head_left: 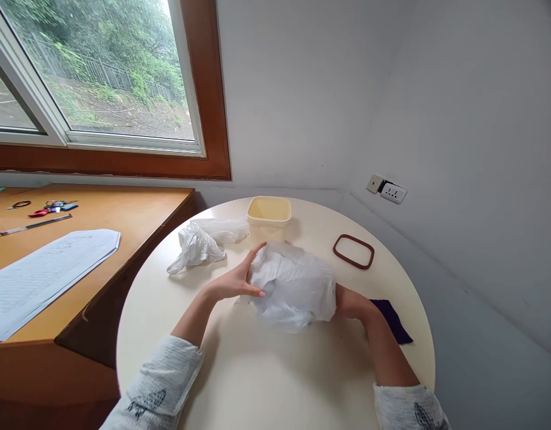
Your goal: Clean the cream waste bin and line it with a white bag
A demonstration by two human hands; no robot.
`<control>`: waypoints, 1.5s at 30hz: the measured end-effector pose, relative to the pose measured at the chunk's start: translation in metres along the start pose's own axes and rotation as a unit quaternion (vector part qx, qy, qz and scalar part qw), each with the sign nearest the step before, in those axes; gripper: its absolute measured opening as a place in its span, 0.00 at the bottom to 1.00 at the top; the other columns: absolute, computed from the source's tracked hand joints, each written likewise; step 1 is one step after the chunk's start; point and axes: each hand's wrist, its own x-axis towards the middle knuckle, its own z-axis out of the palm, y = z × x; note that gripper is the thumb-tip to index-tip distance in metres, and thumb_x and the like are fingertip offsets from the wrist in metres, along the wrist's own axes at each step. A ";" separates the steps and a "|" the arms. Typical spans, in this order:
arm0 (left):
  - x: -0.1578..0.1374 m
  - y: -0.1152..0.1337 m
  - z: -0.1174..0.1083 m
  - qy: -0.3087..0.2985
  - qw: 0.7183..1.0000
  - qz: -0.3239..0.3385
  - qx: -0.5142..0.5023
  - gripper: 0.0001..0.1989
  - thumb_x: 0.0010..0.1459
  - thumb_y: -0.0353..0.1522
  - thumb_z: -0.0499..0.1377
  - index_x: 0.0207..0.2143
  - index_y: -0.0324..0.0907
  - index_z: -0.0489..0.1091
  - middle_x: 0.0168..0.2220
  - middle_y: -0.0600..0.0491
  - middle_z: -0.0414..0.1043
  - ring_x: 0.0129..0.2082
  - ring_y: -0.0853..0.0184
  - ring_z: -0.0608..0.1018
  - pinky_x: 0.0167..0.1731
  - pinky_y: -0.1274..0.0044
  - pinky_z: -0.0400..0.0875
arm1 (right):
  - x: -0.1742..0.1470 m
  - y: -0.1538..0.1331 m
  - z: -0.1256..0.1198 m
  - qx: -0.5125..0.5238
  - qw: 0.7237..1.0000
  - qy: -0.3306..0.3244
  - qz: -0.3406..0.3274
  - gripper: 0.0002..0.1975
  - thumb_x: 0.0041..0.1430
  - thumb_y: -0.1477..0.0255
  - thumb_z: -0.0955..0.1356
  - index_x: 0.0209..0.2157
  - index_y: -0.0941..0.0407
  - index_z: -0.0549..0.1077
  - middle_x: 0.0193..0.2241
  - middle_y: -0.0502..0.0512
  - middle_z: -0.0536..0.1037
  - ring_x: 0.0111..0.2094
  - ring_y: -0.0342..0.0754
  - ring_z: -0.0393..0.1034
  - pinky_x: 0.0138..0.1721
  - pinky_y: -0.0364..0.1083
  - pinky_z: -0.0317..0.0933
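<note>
A crumpled white plastic bag (297,286) is held up over the middle of the round table. At its left side, my left hand (237,280) grips it, thumb in front and the other fingers toward the back. My right hand (349,303) reaches into or behind the bag from the right; its fingers are hidden by the plastic. Just beyond the bag stands a pale yellow plastic tub (270,222) with no lid on it. Beside the tub to the left lies another crumpled white plastic bag (197,246).
On the round table (266,382), a brown rounded frame (370,257) lies at the right, and a dark purple cloth (394,322) lies near my right forearm. A wooden desk (136,206) at the left carries papers (46,275), a pen (36,224) and small items.
</note>
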 end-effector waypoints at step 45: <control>0.013 -0.024 -0.013 0.216 0.966 0.021 -0.142 0.35 0.33 0.25 0.48 0.50 0.44 0.62 0.35 0.53 0.68 0.26 0.71 0.68 0.22 0.82 0.62 | 0.025 -0.005 0.009 0.236 0.918 0.314 0.046 0.15 0.51 0.58 0.63 0.23 0.55 0.65 0.23 0.51 0.67 0.28 0.46 0.60 0.30 0.44 0.57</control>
